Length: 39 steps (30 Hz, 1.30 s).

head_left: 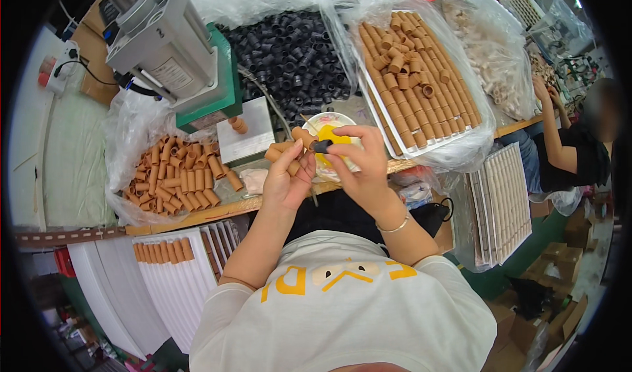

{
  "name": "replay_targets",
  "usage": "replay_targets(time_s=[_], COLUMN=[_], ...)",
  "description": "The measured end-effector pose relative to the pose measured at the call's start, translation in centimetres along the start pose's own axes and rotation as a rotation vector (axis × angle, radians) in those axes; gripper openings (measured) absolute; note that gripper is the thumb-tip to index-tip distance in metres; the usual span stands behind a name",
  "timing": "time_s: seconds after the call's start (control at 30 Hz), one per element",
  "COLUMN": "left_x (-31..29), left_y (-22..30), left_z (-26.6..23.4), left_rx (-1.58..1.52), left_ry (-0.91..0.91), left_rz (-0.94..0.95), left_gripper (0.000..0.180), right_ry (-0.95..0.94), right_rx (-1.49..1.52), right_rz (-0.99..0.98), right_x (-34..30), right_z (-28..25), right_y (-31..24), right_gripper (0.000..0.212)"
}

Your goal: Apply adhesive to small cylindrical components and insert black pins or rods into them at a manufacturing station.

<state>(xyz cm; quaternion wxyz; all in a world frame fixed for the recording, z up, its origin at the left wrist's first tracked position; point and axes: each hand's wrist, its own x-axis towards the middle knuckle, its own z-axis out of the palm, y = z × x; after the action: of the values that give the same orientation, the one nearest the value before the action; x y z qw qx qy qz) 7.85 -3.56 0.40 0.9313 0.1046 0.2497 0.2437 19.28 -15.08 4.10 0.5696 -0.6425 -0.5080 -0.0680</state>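
My left hand (pixel 288 182) is closed around several short brown cardboard-like tubes (pixel 304 137), which stick out between thumb and fingers. Between the thumb and fingertips of my right hand (pixel 366 169) is a small black ring-like tube (pixel 320 146). Its end meets the brown tube, though whether it sits inside or only touches cannot be made out. Just beyond both hands stands a patterned plate (pixel 323 117) holding something bright yellow, with a thin stick leaning in it.
A green-and-grey press (pixel 227 82) stands left, with a brown piece (pixel 237 125) under it on a metal block (pixel 253 141). Loose brown tubes (pixel 184 174) lie nearby. Black tubes (pixel 289 56) fill a plastic-lined heap. A white tray (pixel 408 152) of brown tubes is right; another person (pixel 566 141) works beyond.
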Motion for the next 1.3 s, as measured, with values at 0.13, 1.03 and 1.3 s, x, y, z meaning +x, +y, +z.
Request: replay_targets(time_s=[0.13,1.03,1.3], left_x=[0.2,-2.7,-2.4], left_y=[-1.6,2.1,4.8], left_z=[1.0,-1.8,-4.2], left_rx=[-0.129,0.912,0.974], left_ry=[-0.038,-0.03,-0.043], left_rz=[-0.046,1.142,1.176], left_gripper=[0.014,0.045,0.043], right_ry=[0.034,-0.381,-0.495], right_rx=[-0.281,-0.082,0.101], right_rz=[-0.157,-0.049,0.116], right_x=[-0.3,1.9,2.6], right_z=[0.7,4.4,9.3], right_y=[0.7,-0.5,-0.8], right_gripper=[0.017,0.047,0.033])
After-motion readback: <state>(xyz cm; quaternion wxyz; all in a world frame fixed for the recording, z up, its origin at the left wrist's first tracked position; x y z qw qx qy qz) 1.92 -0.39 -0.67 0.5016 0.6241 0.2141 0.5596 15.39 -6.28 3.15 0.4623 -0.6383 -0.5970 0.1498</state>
